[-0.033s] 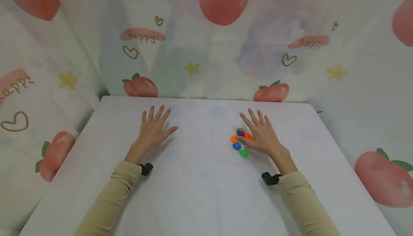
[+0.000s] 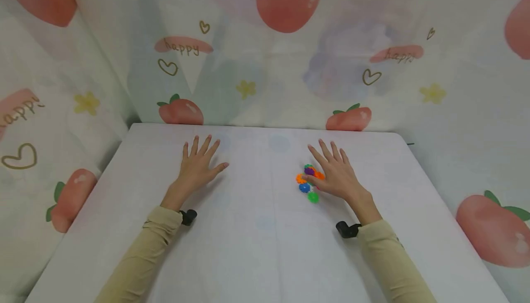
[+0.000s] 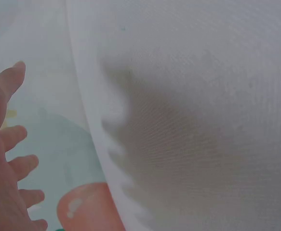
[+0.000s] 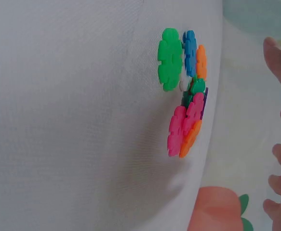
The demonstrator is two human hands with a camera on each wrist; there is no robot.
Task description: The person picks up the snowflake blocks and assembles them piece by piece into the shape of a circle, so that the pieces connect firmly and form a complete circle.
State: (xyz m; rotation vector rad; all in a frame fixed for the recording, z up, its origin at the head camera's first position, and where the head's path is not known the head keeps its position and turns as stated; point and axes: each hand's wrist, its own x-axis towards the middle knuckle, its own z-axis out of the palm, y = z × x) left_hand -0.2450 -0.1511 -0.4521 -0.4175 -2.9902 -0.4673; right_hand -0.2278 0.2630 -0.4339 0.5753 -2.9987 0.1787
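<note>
My left hand (image 2: 195,168) is held over the left part of the white table, fingers spread and straight, holding nothing. Its shadow falls on the cloth in the left wrist view. On the right, my right hand (image 2: 337,177) hovers with fingers fanned out, above a small heap of plastic snowflake building discs. A green disc (image 4: 170,60) lies nearest the wrist, beside a blue disc (image 4: 190,53) and an orange disc (image 4: 201,62). Pink discs (image 4: 176,132) overlap another orange one. A purple disc (image 2: 308,171) shows near the thumb; the hand hides part of the heap in the head view.
The white table (image 2: 232,247) ends at a far edge against a printed curtain (image 2: 265,77), with another curtain (image 2: 49,132) along the left side. Black wrist cameras (image 2: 188,217) are strapped at both cuffs.
</note>
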